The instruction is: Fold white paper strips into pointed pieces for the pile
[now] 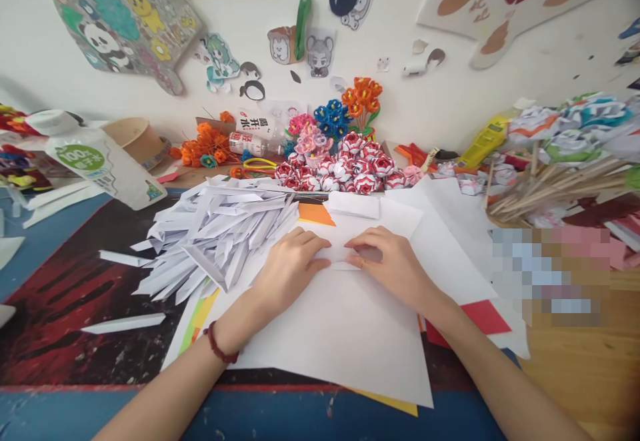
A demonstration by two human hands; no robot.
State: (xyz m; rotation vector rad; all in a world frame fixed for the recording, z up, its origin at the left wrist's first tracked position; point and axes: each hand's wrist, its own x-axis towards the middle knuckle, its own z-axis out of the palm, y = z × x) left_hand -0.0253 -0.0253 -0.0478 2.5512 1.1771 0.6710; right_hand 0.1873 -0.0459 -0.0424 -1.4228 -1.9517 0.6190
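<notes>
My left hand (293,264) and my right hand (393,264) face each other over a stack of large white paper sheets (350,328). Between them is a small piece of white paper (340,256), with thumb and fingers pinching it from each side. White on white makes its edges and folds hard to make out. Just beyond my fingers lies a small stack of white paper slips (354,205). To the left of my left hand spreads a big heap of folded white paper strips (215,234). One single strip (125,323) lies apart, nearer to me.
Behind the sheets stand red-and-white paper flowers (345,164) and orange craft flowers (363,98). A white bottle (95,158) leans at the left. Wooden sticks (535,191) and a yellow bottle (484,141) are on the right. Red paper (485,318) lies beside my right forearm.
</notes>
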